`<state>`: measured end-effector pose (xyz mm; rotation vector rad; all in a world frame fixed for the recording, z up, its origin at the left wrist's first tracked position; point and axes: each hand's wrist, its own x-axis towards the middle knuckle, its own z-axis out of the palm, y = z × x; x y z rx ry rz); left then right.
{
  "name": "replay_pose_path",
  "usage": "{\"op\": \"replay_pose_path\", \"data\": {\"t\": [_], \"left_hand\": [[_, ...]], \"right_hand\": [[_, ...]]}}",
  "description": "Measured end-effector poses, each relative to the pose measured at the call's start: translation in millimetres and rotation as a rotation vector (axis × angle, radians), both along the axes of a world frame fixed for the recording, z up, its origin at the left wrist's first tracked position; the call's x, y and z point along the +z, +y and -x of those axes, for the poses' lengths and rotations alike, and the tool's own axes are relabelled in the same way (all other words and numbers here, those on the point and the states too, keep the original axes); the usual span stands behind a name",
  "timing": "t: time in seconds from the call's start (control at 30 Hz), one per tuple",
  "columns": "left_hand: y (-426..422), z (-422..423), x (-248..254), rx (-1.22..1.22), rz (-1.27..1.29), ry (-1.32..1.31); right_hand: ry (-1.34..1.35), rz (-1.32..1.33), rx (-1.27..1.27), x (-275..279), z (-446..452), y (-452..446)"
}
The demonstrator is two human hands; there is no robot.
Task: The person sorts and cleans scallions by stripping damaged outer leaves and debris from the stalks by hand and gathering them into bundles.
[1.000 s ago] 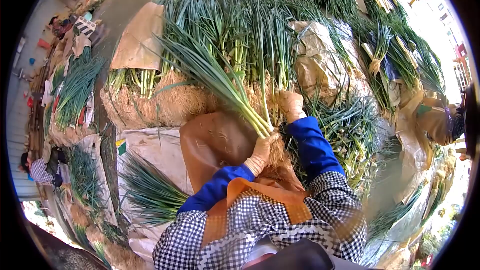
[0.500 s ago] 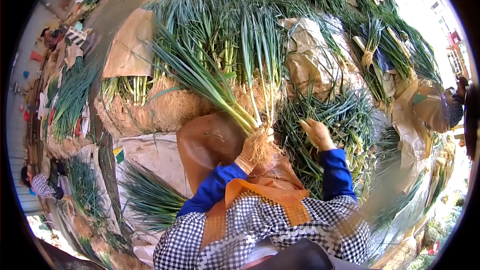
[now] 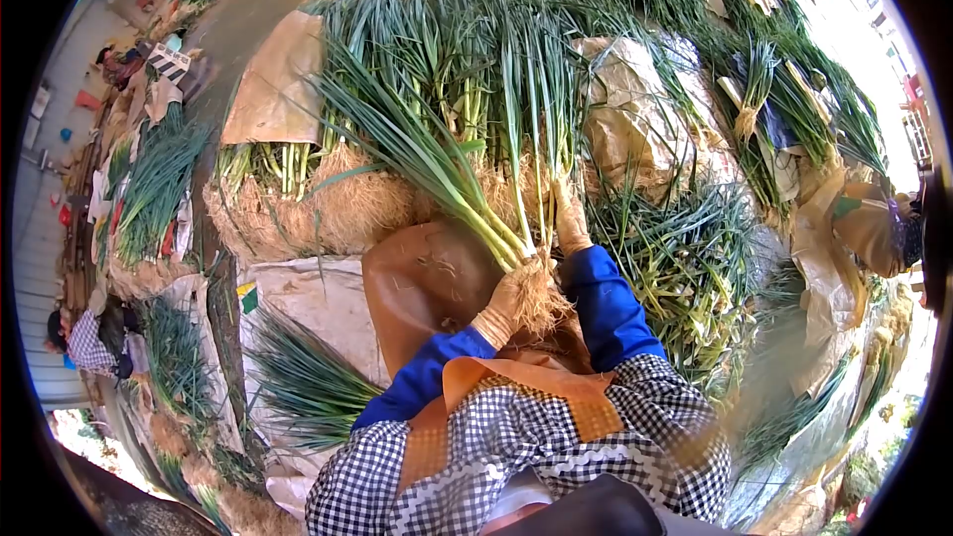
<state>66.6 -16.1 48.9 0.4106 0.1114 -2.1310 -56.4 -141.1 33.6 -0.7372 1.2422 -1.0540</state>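
Observation:
My left hand (image 3: 503, 306) is closed around the root end of a bunch of green onions (image 3: 486, 223). Their long leaves fan up and to the left, and tan stringy roots (image 3: 541, 303) spill out beside my fingers. Just right of the bunch, my right hand (image 3: 572, 222) reaches forward with its fingers closed at the base of a green onion stalk (image 3: 558, 154); the fingertips are partly hidden. Beyond both hands stands a thick row of green onions (image 3: 417, 69), leaves away from me and matted roots (image 3: 357, 194) toward me.
A heap of loose leaves and trimmings (image 3: 685, 278) lies right of my right arm. A brown apron (image 3: 427, 273) covers my lap. Another bunch (image 3: 313, 382) rests on white sacking (image 3: 313, 303) at left. Brown paper (image 3: 278, 79) covers part of the row. People are at the far edges.
My right hand has moved from above the leaf heap leftward and forward to the stalks, and its fingers have closed there. My left hand still holds its bunch.

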Motion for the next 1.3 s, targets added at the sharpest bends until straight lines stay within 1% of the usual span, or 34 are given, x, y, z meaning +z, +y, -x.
{"op": "replay_pose_path", "data": {"t": [0.03, 0.07, 0.1, 0.17, 0.2, 0.23, 0.3, 0.33, 0.37, 0.4, 0.43, 0.47, 0.5, 0.53, 0.57, 0.6, 0.63, 0.67, 0.7, 0.73, 0.77, 0.8, 0.83, 0.87, 0.93, 0.97, 1.03, 1.07, 1.1, 1.13, 1.2, 1.23, 1.3], "left_hand": [[0.0, -0.8, 2.8, 0.008, -0.001, 0.004], [-1.0, 0.8, 5.8, 0.008, -0.019, -0.108], [-0.7, 1.2, 12.2, 0.009, -0.023, -0.105], [-2.3, -0.1, 26.1, -0.021, 0.057, 0.109], [-4.9, -1.7, 30.5, -0.031, 0.116, 0.331], [-5.2, -5.5, 35.4, -0.035, 0.115, 0.325], [-1.7, -12.5, 47.1, -0.052, 0.037, 0.327], [-1.7, -16.9, 50.6, -0.053, -0.002, 0.37], [-4.3, -22.4, 54.2, -0.101, -0.004, 0.378], [-6.5, -27.5, 60.8, -0.107, -0.006, 0.379], [-9.1, -33.3, 68.2, -0.068, 0.095, 0.45], [-14.4, -39.4, 76.6, -0.028, 0.201, 0.52], [-21.2, -44.1, 84.7, 0.012, 0.312, 0.591], [-26.2, -46.5, 91.5, 0.053, 0.42, 0.663], [-30.9, -48.1, 97.0, 0.093, 0.528, 0.731], [-34.2, -48.2, 99.8, 0.112, 0.589, 0.76], [-37.3, -48.2, 102.8, 0.13, 0.65, 0.789], [-34.6, -47.0, 104.0, 0.133, 0.518, 0.378], [-28.4, -47.8, 104.8, 0.134, 0.372, -0.031], [-26.3, -58.8, 43.8, 0.073, 0.168, -0.123], [-24.9, -55.9, 32.5, 0.061, 0.204, -0.085], [-23.7, -52.9, 21.6, 0.049, 0.24, -0.047], [-20.6, -53.1, -1.0, 0.085, 0.15, -0.066], [-22.2, -52.4, -0.1, 0.088, 0.149, -0.066], [-23.0, -47.5, 3.8, 0.065, 0.213, 0.193], [-22.7, -45.5, 6.3, 0.068, 0.21, 0.196], [-25.5, -43.7, 10.1, 0.036, 0.151, 0.092], [-29.5, -37.8, 25.0, 0.001, 0.193, 0.134], [-29.1, -36.9, 20.7, -0.019, 0.129, 0.05], [-29.7, -33.5, 19.4, -0.018, 0.114, 0.064], [-32.1, -27.0, 26.2, 0.02, 0.109, 0.043], [-31.0, -26.8, 33.4, 0.027, 0.113, 0.044], [-27.7, -23.7, 48.6, 0.115, 0.144, -0.092]], "right_hand": [[-0.27, -0.07, 0.022, 11.1, -0.9, 8.9], [-0.44, 0.01, 0.113, 5.9, -6.8, 11.2], [-0.498, -0.065, 0.187, 17.9, -4.4, 26.1], [-0.607, 0.024, 0.184, 31.6, -17.3, 44.4], [-0.677, 0.056, 0.183, 39.4, -26.4, 52.3], [-0.513, -0.002, -0.029, 28.1, -28.6, 55.9], [-0.19, 0.12, 0.059, 37.9, -12.2, 59.9], [0.052, 0.184, 0.042, 50.4, -7.4, 62.4], [0.106, 0.083, 0.102, 65.4, 1.1, 65.5], [0.053, 0.034, 0.213, 73.6, 12.4, 64.8], [0.0, -0.015, 0.326, 79.9, 28.1, 63.1], [0.111, 0.0, 0.543, 87.8, 54.2, 50.3], [0.54, 0.06, 0.557, 92.9, 66.8, 31.1], [0.798, 0.313, 0.363, 49.3, 81.7, 7.9], [1.177, 0.195, 0.287, 17.3, 96.0, -25.8], [1.142, 0.219, 0.218, 27.9, 93.0, -45.1], [1.094, 0.179, 0.208, 31.8, 83.0, -62.6], [1.167, 0.174, 0.201, 17.3, 71.7, -84.1], [1.238, 0.168, 0.193, -16.7, 61.3, -104.9], [1.405, 0.378, 0.326, -53.4, 59.1, -124.7], [1.565, 0.597, 0.456, -74.2, 58.7, -140.1], [1.157, 0.23, 0.125, -27.9, 46.0, -124.2], [1.154, 0.3, 0.063, -16.7, 44.2, -120.4], [1.135, 0.322, -0.027, -11.9, 45.5, -117.4], [1.083, 0.325, -0.185, -6.6, 53.6, -105.8], [1.105, 0.335, -0.243, -3.5, 53.8, -101.6], [0.646, 0.23, -0.088, -28.5, 55.8, -107.1], [0.722, 0.154, 0.047, -64.5, 55.7, -124.5], [0.999, 0.309, 0.238, -30.9, 41.8, -108.7], [1.031, 0.281, 0.348, -12.4, 37.0, -107.5], [1.141, 0.351, 0.288, -9.4, 31.1, -109.1], [0.879, 0.139, 0.197, -6.3, 35.2, -113.9], [0.773, 0.332, 0.278, -9.7, 51.6, -97.2]]}}
